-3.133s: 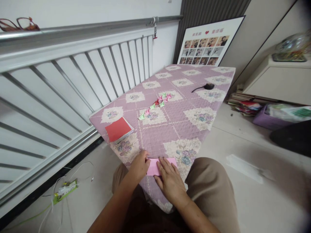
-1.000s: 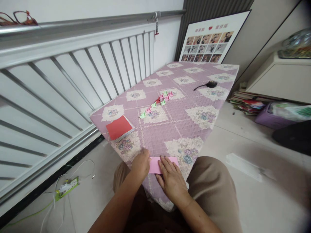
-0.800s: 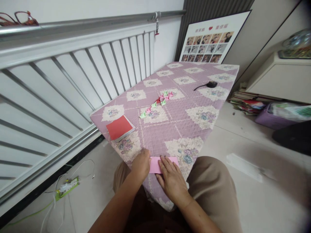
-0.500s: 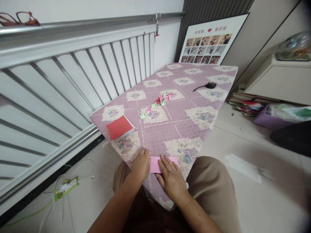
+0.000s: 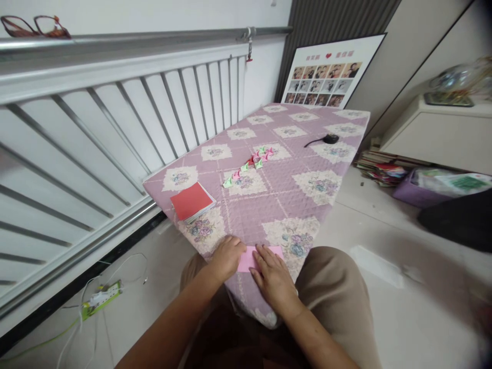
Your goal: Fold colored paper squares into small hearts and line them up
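A pink sheet of paper (image 5: pixel 246 261), folded into a rectangle by its look, lies near the close corner of the cloth-covered table. My left hand (image 5: pixel 227 256) is at the paper's left end, its fingers curled in and closed on that edge. Across the right part of the paper, my right hand (image 5: pixel 273 274) lies flat with fingers stretched out, pressing it down and hiding some of it. Beyond them are several small folded paper pieces (image 5: pixel 251 163) in green, pink and red, set in a loose line. To the left sits a stack of paper (image 5: pixel 192 201) with a red sheet on top.
A floral tablecloth (image 5: pixel 253 210) covers the table. A black round object with a short cord (image 5: pixel 330 139) rests toward the far right. White railings (image 5: pixel 134 118) run along the left. A power strip (image 5: pixel 102 300) with cables lies on the floor.
My left hand has shifted slightly up and right along the paper's upper left edge. The right hand stays flat on the paper. The camera view has moved a little.
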`<state>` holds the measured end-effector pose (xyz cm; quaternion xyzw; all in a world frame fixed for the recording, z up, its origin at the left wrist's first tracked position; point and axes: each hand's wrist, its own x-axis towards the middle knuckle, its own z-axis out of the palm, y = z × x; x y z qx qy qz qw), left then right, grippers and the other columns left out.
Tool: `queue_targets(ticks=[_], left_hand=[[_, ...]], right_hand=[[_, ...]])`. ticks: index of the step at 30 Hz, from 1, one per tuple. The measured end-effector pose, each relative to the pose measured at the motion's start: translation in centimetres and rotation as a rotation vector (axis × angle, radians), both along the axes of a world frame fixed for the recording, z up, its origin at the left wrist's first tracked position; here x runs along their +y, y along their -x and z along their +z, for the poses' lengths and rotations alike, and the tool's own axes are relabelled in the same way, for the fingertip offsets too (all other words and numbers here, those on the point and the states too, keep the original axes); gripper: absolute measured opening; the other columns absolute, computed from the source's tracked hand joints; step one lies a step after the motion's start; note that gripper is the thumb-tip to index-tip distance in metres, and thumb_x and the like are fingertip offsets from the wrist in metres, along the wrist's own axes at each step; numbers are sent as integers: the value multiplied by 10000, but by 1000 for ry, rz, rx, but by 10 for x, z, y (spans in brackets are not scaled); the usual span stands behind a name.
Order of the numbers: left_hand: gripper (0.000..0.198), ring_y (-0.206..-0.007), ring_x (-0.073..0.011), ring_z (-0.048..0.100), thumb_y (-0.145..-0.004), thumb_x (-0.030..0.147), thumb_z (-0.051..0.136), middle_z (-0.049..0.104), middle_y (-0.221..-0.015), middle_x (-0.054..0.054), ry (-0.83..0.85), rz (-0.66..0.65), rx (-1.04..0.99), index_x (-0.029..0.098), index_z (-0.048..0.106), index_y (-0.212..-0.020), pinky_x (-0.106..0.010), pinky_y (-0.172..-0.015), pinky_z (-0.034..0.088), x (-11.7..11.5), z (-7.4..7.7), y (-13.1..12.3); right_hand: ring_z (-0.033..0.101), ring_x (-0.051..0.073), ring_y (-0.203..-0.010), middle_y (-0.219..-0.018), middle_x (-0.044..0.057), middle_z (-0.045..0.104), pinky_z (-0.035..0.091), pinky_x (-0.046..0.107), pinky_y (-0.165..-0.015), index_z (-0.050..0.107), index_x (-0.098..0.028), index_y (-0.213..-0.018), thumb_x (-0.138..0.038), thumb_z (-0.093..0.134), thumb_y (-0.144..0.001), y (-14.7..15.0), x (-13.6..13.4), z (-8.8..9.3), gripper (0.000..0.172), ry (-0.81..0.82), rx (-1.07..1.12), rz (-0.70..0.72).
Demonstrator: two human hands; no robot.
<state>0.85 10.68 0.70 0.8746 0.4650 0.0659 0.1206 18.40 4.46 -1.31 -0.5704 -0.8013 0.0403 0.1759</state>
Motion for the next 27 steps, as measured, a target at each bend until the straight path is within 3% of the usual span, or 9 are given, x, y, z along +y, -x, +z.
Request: queue_targets(ticks=[6,10,19,27], left_hand=[[89,-982,-208,493,-877,242,537,554,-984,-48,49,-17,-50,198,580,-942,-346,-898,400,-2,14,2],[208,-1056,-231,457,-823,291,614,515,-1058,-57,104,-25,-10,205,542,-999,-372,-954,376,-7,22,4],[374,-1071,-245,453,-780,330,683,493,-1097,-77,173,-127,25,191,517,-1085,-361,-943,383,2,27,8],[464,-1074,-256,456,-727,351,739,495,-1098,-80,175,-170,77,183,517,-1098,-357,-935,382,7,30,8]], right_hand=[[457,292,-1273,-1378,129,507,405,486,-1008,560,-140,-1260,-291,510,-895,2,-1,2,398,-15,-11,3],[452,285,-1278,-1377,132,507,398,482,-1014,560,-146,-1258,-299,502,-902,2,-2,2,392,-28,0,1],[462,278,-1271,-1366,126,519,400,479,-1007,561,-161,-1252,-243,463,-902,1,-1,0,373,-35,10,7],[459,303,-1249,-1347,153,524,382,484,-1013,561,-124,-1225,-308,565,-845,12,-2,14,422,13,45,-56]])
